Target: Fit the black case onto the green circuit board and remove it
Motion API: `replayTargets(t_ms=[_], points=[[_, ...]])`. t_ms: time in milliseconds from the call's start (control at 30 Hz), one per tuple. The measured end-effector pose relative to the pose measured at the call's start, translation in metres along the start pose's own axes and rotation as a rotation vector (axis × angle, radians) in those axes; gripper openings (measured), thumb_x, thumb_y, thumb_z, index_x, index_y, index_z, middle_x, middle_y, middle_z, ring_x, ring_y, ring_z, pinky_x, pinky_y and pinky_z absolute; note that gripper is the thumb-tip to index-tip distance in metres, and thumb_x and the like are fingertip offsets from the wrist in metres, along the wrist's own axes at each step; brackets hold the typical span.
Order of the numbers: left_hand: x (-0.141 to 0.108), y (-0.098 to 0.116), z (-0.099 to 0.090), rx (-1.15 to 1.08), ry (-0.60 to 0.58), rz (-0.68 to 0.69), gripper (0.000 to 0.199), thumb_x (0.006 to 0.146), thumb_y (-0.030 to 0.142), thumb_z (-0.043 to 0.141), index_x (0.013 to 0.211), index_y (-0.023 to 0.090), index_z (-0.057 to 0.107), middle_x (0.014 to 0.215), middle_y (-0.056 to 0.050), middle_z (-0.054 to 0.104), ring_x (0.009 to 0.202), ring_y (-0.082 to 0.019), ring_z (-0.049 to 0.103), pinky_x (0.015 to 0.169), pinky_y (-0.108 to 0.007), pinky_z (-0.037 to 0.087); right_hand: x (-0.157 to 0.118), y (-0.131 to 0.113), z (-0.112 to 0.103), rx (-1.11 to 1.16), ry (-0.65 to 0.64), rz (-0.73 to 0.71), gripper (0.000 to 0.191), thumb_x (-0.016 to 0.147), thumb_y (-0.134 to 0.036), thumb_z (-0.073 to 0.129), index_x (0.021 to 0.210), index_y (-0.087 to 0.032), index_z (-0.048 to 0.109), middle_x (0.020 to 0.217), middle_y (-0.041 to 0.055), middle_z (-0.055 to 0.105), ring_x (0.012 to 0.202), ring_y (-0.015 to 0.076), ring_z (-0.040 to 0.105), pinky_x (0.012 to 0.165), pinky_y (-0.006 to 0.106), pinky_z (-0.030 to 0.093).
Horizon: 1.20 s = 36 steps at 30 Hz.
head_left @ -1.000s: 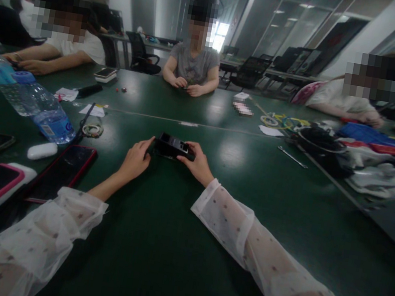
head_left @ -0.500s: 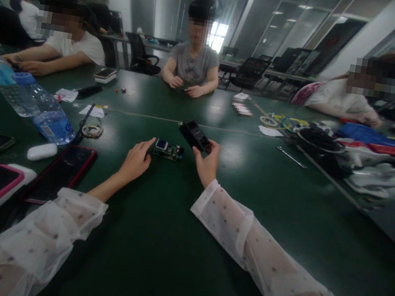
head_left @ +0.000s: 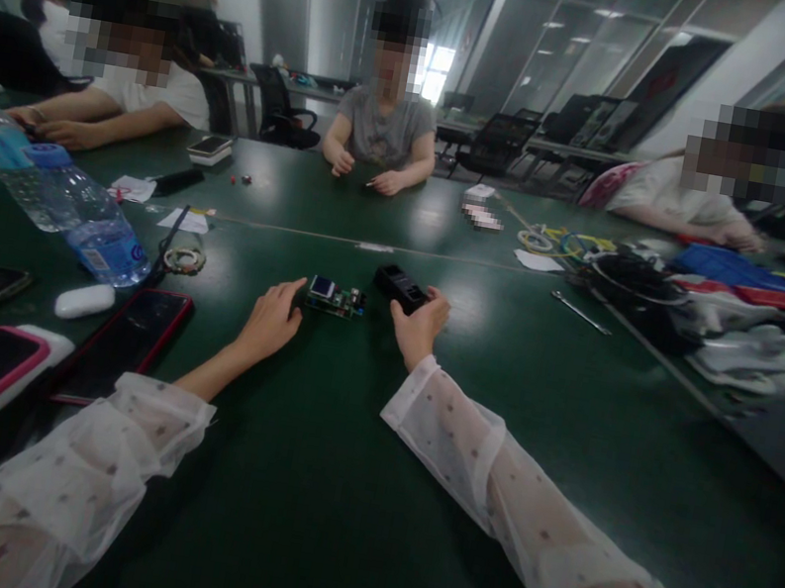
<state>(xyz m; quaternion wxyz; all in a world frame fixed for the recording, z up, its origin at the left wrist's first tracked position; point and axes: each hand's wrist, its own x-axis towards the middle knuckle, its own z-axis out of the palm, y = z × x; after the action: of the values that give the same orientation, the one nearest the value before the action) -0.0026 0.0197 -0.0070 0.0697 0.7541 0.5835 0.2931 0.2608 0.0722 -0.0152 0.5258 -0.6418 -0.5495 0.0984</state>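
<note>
A small green circuit board (head_left: 335,299) with a little square screen lies on the table in front of me. My left hand (head_left: 273,319) rests just left of it, index finger stretched toward the board's edge and the other fingers loosely bent; whether the fingertip touches the board I cannot tell. Right of the board, a black rectangular plastic case (head_left: 400,287) with cut-outs lies low at the table surface. My right hand (head_left: 423,324) grips its near right end, thumb on the close side and fingers over the far side.
Phones (head_left: 129,340), a white earbud case (head_left: 85,301) and water bottles (head_left: 97,235) crowd the left of the green table (head_left: 301,480). A wrench (head_left: 580,312) and piled cables (head_left: 637,275) lie to the right. Several people sit around, one opposite (head_left: 385,132).
My right hand has lowered the black case to the table and shifted it slightly right; it was tilted up before. My left hand and the circuit board have hardly moved.
</note>
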Motion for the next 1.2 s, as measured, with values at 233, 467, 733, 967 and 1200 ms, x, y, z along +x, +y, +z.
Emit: replayTargets(t_ms=[233, 467, 733, 967, 1200], points=[[0.0, 0.0, -0.001, -0.003, -0.009, 0.001, 0.052, 0.093, 0.018, 0.047, 0.144, 0.017, 0.039, 0.14, -0.015, 0.053, 0.13, -0.028, 0.049, 0.105, -0.05, 0.044, -0.001, -0.005, -0.003, -0.01, -0.003, 0.043, 0.062, 0.073, -0.025, 0.071, 0.125, -0.017, 0.039, 0.128, 0.0196, 0.043, 0.126, 0.0371, 0.04, 0.107, 0.059, 0.032], [0.001, 0.001, 0.0, 0.005, -0.007, -0.01, 0.053, 0.091, 0.016, 0.048, 0.143, 0.014, 0.04, 0.139, -0.015, 0.053, 0.129, -0.029, 0.049, 0.106, -0.051, 0.043, -0.001, -0.008, -0.003, -0.137, 0.002, 0.078, 0.066, 0.069, -0.025, 0.077, 0.124, -0.014, 0.042, 0.129, 0.0195, 0.047, 0.123, 0.0349, 0.044, 0.104, 0.052, 0.037], [0.001, -0.001, 0.0, -0.015, -0.013, -0.009, 0.052, 0.092, 0.017, 0.048, 0.144, 0.015, 0.04, 0.14, -0.015, 0.053, 0.13, -0.029, 0.049, 0.106, -0.051, 0.042, 0.002, 0.0, 0.0, -0.102, 0.004, 0.067, 0.058, 0.07, -0.019, 0.077, 0.119, -0.012, 0.046, 0.123, 0.0195, 0.05, 0.119, 0.0335, 0.046, 0.103, 0.049, 0.037], [0.0, 0.003, -0.003, -0.025, -0.017, -0.018, 0.052, 0.093, 0.017, 0.048, 0.144, 0.015, 0.04, 0.139, -0.015, 0.053, 0.13, -0.028, 0.049, 0.107, -0.051, 0.042, 0.009, 0.018, 0.007, 0.024, -0.007, 0.043, 0.047, 0.07, -0.02, 0.075, 0.11, -0.015, 0.051, 0.116, 0.0149, 0.054, 0.114, 0.0311, 0.051, 0.103, 0.052, 0.04], [0.0, 0.001, 0.0, -0.027, 0.006, -0.005, 0.053, 0.092, 0.017, 0.048, 0.144, 0.014, 0.04, 0.139, -0.016, 0.053, 0.129, -0.03, 0.049, 0.107, -0.053, 0.042, 0.003, 0.005, 0.007, 0.287, -0.081, -0.135, 0.047, 0.078, -0.027, 0.072, 0.118, -0.017, 0.05, 0.115, 0.013, 0.057, 0.105, 0.0262, 0.059, 0.096, 0.047, 0.05]])
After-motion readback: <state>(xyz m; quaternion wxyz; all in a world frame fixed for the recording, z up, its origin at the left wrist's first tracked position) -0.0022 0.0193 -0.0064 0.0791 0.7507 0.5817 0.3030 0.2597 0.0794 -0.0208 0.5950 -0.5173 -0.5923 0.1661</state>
